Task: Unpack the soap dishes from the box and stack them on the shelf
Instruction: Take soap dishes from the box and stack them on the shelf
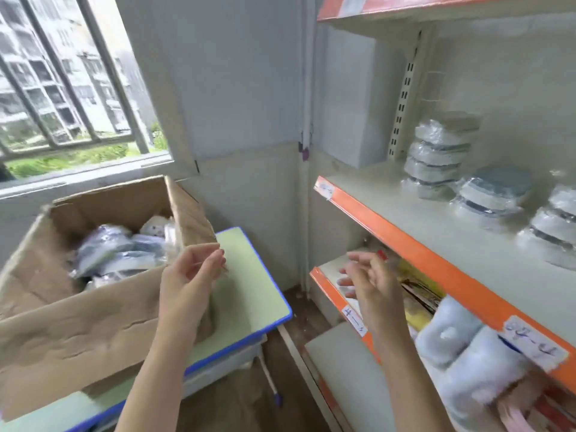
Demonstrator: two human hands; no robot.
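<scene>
Between box [93,294] and shelf [436,226], both hands' grips hang empty.

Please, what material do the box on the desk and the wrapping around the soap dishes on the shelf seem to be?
The box looks like plain brown corrugated cardboard: matte, with creased, dented walls and bent flaps. The wrapping on the stacked soap dishes seems to be thin clear plastic film: it is glossy, wrinkled, and the grey and white dishes show through it. What the dishes themselves are made of cannot be told.
</scene>
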